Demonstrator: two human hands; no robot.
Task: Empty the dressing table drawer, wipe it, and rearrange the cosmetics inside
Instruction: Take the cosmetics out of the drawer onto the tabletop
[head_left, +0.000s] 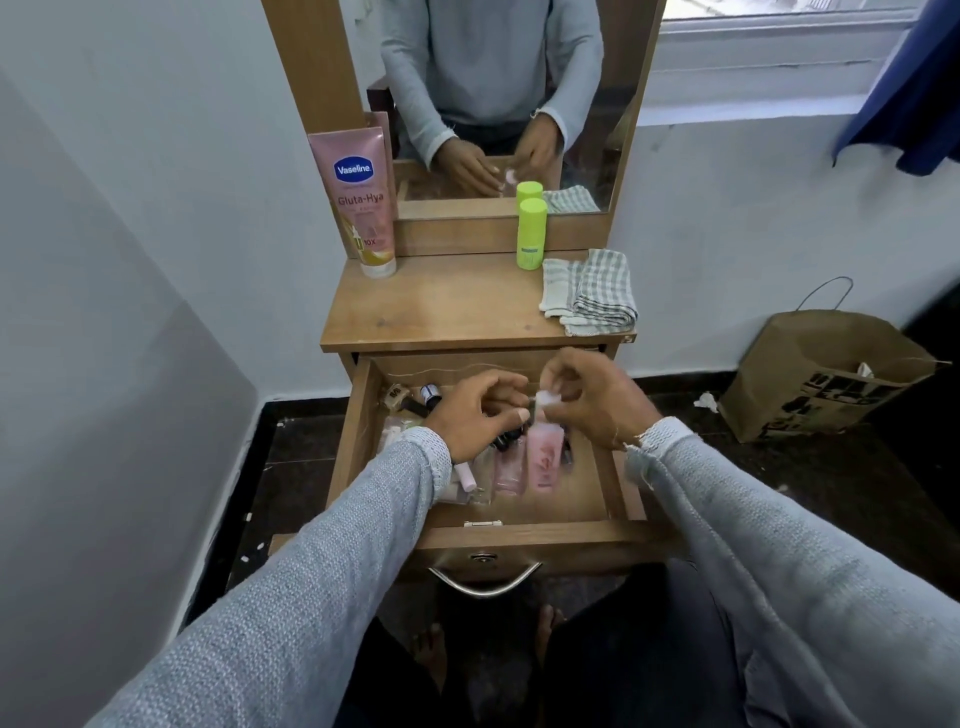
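**Both hands busy over the open drawer**

The wooden dressing table (457, 306) stands against the white wall, its mirror (498, 104) rising from the back of the top. To the right of the table, well apart on the dark floor, sits a brown paper bag (826, 379). The table's drawer (519, 530) is pulled out toward the person, metal handle (485, 579) at the front, and it still holds cosmetics crowded into its left and middle part; the right part shows bare wood.

On the tabletop, at the back left against the mirror frame, a pink Vaseline tube (358, 202) stands on its cap. Toward the back right stands a green bottle (531, 234), and just beside it, at the right edge of the top, lies a folded checked cloth (592, 291).

Over the drawer, the right hand (597, 400) has its fingers pinched around the white cap (548, 399) of a pink tube (543, 457), whose body hangs down into the middle of the drawer. The left hand (472, 410) hovers close beside it, fingers curled toward the same cap; I cannot tell whether it grips anything. Under the left hand lie small dark bottles (428, 395), a pale pink tube (509, 467) and a slim pink stick (465, 475).
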